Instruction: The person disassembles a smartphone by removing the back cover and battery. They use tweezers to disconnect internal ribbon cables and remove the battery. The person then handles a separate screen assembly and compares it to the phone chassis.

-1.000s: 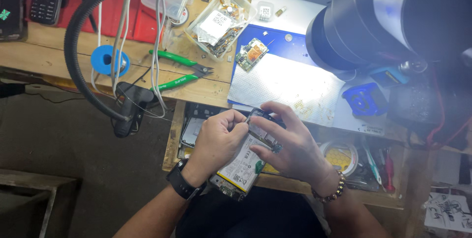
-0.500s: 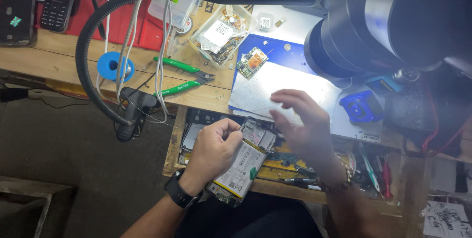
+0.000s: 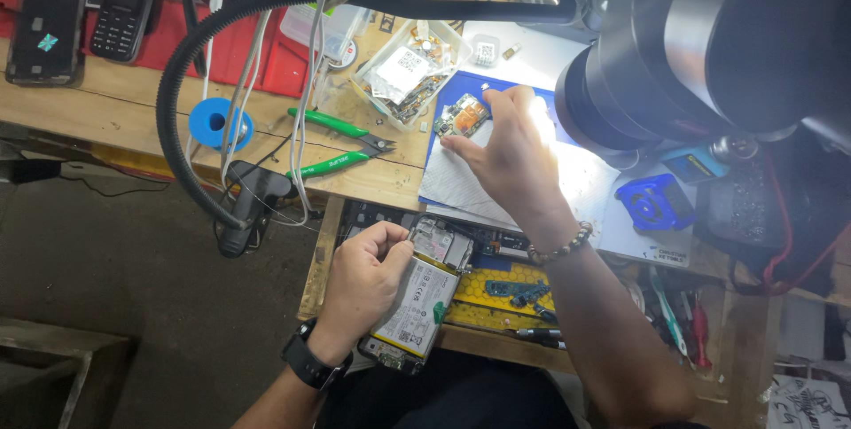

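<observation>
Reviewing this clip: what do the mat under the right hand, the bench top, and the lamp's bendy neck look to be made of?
The mat under the right hand looks like matte blue silicone or rubber, judging by its soft, glare-washed surface. The bench top looks like bare wood: visible grain, worn pale finish. The lamp neck appears to be black ribbed flexible tubing, probably rubber-sheathed metal.

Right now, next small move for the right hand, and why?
Probably close the right hand on the small circuit board and lift it. Its fingertips reach the board on the blue mat, while the left hand holds the opened phone with its back off, ready for parts.
</observation>
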